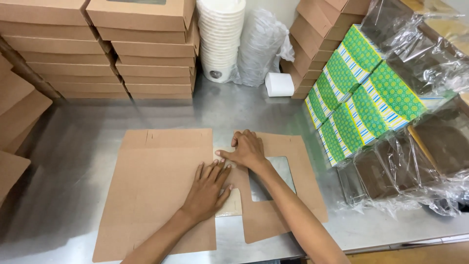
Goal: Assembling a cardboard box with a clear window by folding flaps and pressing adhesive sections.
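A flat, unfolded brown cardboard box blank (156, 186) lies on the steel table (68, 166). Its right part has a square window opening (273, 178). My left hand (207, 188) presses flat on the middle of the blank, fingers spread. Just right of it, my right hand (248, 149) presses down on the cardboard beside the window, fingers together and bent. Neither hand holds anything; both rest along the crease between the two panels.
Stacks of folded brown boxes (97, 49) stand at the back left, with more (317, 34) at the back right. A stack of white paper cups (221, 39) and a white roll (279, 84) sit behind. Green patterned cartons (361, 98) and plastic-wrapped packs (415, 161) fill the right.
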